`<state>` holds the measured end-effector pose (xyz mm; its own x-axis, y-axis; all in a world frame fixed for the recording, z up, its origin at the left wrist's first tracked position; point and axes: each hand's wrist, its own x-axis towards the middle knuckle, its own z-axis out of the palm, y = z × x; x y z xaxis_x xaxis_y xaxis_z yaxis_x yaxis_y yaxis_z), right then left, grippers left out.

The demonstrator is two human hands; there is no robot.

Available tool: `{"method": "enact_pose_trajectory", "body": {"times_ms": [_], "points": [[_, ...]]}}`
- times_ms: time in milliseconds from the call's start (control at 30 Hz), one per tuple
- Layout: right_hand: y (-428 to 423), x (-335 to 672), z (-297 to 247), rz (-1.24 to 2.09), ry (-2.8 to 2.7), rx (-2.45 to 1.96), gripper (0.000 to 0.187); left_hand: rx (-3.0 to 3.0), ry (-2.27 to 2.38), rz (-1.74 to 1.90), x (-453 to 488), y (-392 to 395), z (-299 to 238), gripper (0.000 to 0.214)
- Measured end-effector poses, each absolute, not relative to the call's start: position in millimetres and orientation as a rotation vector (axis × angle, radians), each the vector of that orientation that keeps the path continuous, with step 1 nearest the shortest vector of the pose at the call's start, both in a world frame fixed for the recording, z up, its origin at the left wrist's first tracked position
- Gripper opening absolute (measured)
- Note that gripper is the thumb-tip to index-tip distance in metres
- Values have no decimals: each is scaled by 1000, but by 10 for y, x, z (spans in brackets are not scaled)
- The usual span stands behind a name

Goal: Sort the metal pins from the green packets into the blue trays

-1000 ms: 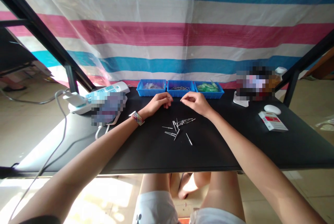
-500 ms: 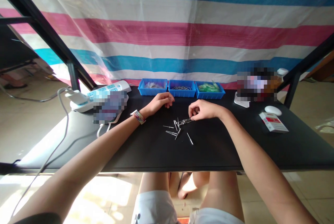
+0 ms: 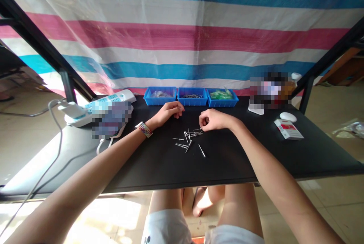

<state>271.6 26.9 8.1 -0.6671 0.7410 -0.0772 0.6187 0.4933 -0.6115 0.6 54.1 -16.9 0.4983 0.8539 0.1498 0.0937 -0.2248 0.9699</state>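
Several thin metal pins (image 3: 189, 138) lie scattered on the black table (image 3: 233, 157). My right hand (image 3: 212, 119) is curled, its fingertips pinched on one of the metal pins at the right end of the pile. My left hand (image 3: 168, 110) rests on the table left of the pile, fingers loosely curled with nothing visible in them. It wears a colourful wristband (image 3: 143, 129). Behind both hands stand three blue trays: the left tray (image 3: 159, 96), the middle tray (image 3: 192, 96) with metal parts, and the right tray (image 3: 222, 97) with green pieces.
A white power strip (image 3: 93, 105) with cables lies at the back left. A white mouse (image 3: 287, 116) and a red-and-white box (image 3: 288, 129) sit at the right. Black frame legs stand at both sides, and a striped tarp hangs behind.
My right hand came back from near the middle tray down to the pile and closed its fingertips on a pin. The left hand stayed put. The view shifted a little.
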Motion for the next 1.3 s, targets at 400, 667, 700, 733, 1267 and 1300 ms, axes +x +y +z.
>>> {"method": "enact_pose_trajectory", "body": {"times_ms": [400, 667, 700, 733, 1267, 1300], "points": [[378, 2575, -169, 1059, -1937, -964, 14, 1720, 846, 842, 23, 546, -167, 37], [383, 2345, -371, 1088, -1692, -926, 30, 1759, 878, 771, 27, 579, -205, 45], [383, 2338, -378, 1088, -1682, -924, 30, 1760, 881, 766, 26, 577, -205, 43], [382, 2334, -383, 1086, -1675, -921, 30, 1761, 885, 762, 24, 574, -204, 42], [391, 2344, -364, 1148, -1582, -1006, 29, 1681, 903, 933, 33, 544, -196, 39], [389, 2343, -362, 1150, -1588, -1002, 28, 1681, 904, 935, 35, 538, -192, 39]]}}
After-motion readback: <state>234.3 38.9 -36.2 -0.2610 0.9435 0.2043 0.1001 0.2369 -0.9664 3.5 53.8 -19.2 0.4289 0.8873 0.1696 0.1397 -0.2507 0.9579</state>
